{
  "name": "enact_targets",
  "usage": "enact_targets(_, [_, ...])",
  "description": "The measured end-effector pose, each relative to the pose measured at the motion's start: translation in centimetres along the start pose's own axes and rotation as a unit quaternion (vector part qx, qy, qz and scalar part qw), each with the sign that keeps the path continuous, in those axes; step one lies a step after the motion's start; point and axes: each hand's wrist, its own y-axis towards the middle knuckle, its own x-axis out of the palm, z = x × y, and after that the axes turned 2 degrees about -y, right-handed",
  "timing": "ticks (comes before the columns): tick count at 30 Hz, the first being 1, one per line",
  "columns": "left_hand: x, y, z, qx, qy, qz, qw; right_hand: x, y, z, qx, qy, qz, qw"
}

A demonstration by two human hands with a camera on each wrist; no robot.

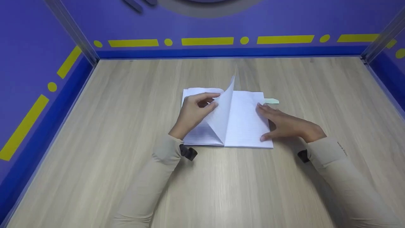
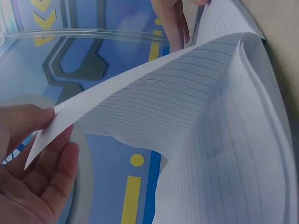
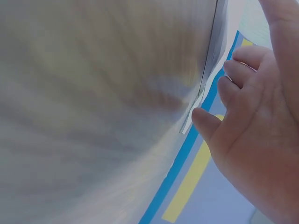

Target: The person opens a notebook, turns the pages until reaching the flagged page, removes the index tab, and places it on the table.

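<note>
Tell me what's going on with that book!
A person has a lined notebook lying open on the wooden table. Their left hand pinches one page, which stands up between the two open sides. Their right hand is at the notebook's right edge, fingers and thumb spread apart. A pale green tab sticks out past that edge.

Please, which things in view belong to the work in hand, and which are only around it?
Work:
- notebook, open
- raised page, held by the left hand
- right hand, at notebook's right edge
- pale green tab, same edge

Surroundings:
- wooden table
- blue wall with yellow marks
</note>
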Motion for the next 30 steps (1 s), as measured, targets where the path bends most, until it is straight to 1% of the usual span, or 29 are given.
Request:
enact_targets(5, [-0.5, -0.2, -0.3, -0.006, 0.017, 0.007, 0.9998, 0.1, 0.0, 0.1, 0.001, -0.007, -0.008, 0.9999])
enact_targets(12, [-1.4, -0.5, -0.9, -0.022, 0.02, 0.026, 0.9992, 0.0, -0.1, 0.1, 0.003, -0.01, -0.014, 0.9998])
enact_targets(17, [-2.0, -0.9, -1.5, -0.031, 0.031, 0.04, 0.9982, 0.0, -0.1, 0.1, 0.011, -0.01, -0.019, 0.9997])
enact_targets(21, [-2.6, -1.3, -1.9, -0.056, 0.034, 0.046, 0.9968, 0.1, 0.0, 0.1, 0.01, -0.013, -0.023, 0.9996])
enact_targets(25, [-3.1, -1.7, -2.2, -0.084, 0.032, 0.048, 0.9948, 0.1, 0.0, 0.2, 0.007, -0.002, -0.026, 0.9996])
enact_targets(27, [-3.3, -1.9, -2.3, -0.091, 0.033, 0.05, 0.994, 0.1, 0.0, 0.2, 0.006, 0.0, -0.026, 0.9996])
enact_targets(30, [-3.7, -2.2, -2.7, -0.094, 0.035, 0.051, 0.9936, 0.1, 0.0, 0.1, 0.005, 0.0, -0.026, 0.9997])
